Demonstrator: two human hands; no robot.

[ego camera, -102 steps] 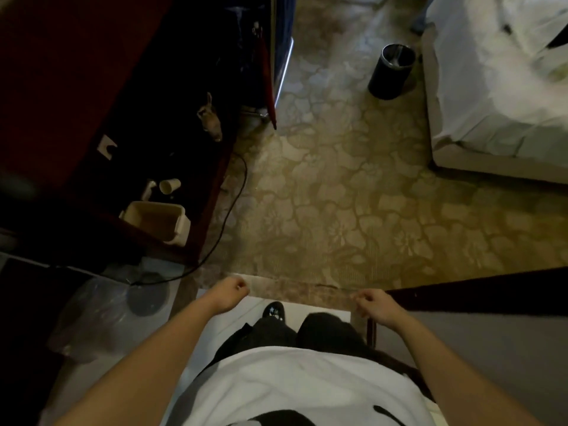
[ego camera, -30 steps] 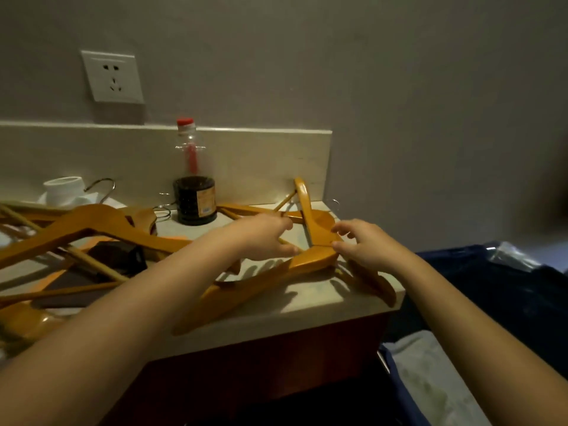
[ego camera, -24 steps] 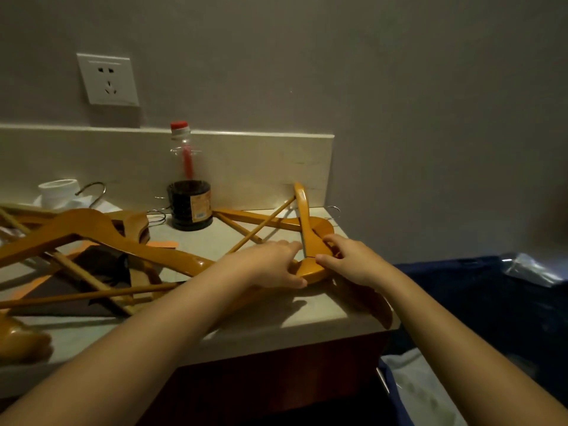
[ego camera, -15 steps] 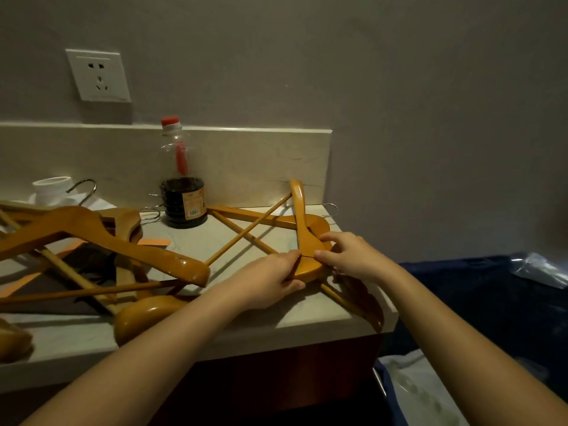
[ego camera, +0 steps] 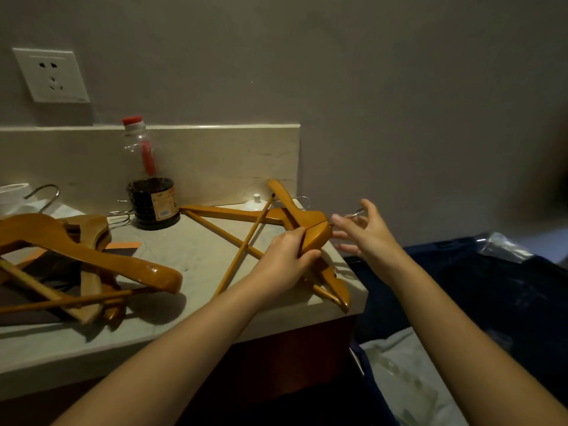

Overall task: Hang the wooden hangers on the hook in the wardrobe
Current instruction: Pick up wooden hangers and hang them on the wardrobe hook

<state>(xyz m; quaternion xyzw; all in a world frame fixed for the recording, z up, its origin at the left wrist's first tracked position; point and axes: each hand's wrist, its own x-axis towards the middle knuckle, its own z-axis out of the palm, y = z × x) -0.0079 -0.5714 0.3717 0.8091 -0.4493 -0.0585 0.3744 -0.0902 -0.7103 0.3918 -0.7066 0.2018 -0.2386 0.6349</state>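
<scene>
A wooden hanger [ego camera: 315, 227] lies at the right end of the pale countertop [ego camera: 187, 244], crossed over another hanger [ego camera: 233, 214]. My left hand [ego camera: 284, 261] is closed around the top hanger's middle. My right hand [ego camera: 367, 233] is just to its right, fingers spread, with the thumb and forefinger around that hanger's metal hook [ego camera: 357, 213]. Several more wooden hangers [ego camera: 92, 256] lie piled at the left of the counter. No wardrobe or wardrobe hook is in view.
A bottle [ego camera: 153, 198] with dark liquid and a red cap stands against the backsplash. A white cup [ego camera: 12, 195] sits far left, a wall socket [ego camera: 50, 75] above. Right of the counter lies a dark blue open bag [ego camera: 491, 287] with a plastic wrapper [ego camera: 504, 247].
I turned from looking at the floor to the counter. My left hand closed on the hanger's middle. My right hand slid right off the wood onto its metal hook.
</scene>
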